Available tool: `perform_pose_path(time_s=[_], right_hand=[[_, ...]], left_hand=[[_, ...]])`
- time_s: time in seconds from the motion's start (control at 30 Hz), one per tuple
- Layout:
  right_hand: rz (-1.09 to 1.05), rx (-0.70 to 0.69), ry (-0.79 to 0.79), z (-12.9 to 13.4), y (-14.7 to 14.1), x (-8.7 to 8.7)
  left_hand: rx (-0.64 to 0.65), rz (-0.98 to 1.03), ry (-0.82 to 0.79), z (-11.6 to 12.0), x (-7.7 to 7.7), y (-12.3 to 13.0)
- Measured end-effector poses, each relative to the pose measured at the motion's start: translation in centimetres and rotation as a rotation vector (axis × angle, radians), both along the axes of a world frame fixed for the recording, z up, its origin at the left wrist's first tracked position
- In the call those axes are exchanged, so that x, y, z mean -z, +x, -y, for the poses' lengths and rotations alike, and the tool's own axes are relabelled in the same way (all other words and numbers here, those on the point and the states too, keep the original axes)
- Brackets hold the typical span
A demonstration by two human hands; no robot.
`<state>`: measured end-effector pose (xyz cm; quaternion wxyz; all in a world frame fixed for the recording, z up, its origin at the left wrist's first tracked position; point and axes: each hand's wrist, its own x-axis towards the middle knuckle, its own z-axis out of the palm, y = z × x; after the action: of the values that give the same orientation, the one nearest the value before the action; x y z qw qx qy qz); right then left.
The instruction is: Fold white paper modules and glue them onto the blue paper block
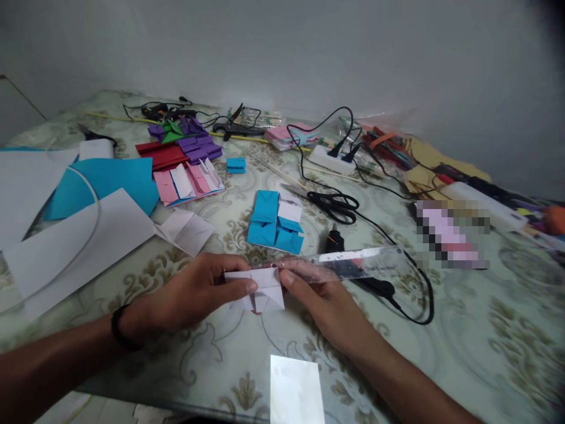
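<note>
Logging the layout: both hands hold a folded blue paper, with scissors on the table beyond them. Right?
No: the head view shows white, not blue, folded paper in the left hand and right hand. The scissors are on the table beyond, as you said.

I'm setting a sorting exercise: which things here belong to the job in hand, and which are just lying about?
Seems to belong:
folded white paper, in the left hand
clear ruler, in the right hand
likely blue folded pieces

Seems just lying about:
scissors
power strip
</note>
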<state>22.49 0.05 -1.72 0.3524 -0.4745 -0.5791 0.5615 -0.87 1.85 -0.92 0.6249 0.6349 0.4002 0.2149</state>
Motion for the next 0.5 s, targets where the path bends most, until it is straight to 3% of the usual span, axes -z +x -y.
perform_pose_path(time_s=[0.2,0.37,0.5], right_hand=[[0.043,-0.053,0.061,0.1,0.1,0.0],[0.049,-0.067,0.084,0.3,0.0,0.3],[0.034,-0.057,0.110,0.6,-0.1,-0.1]], left_hand=[[-0.024,-0.069,-0.019,0.0,0.3,0.0],[-0.036,-0.152,0.060,0.2,0.1,0.1],[-0.067,-0.067,0.073,0.8,-0.7,0.3]])
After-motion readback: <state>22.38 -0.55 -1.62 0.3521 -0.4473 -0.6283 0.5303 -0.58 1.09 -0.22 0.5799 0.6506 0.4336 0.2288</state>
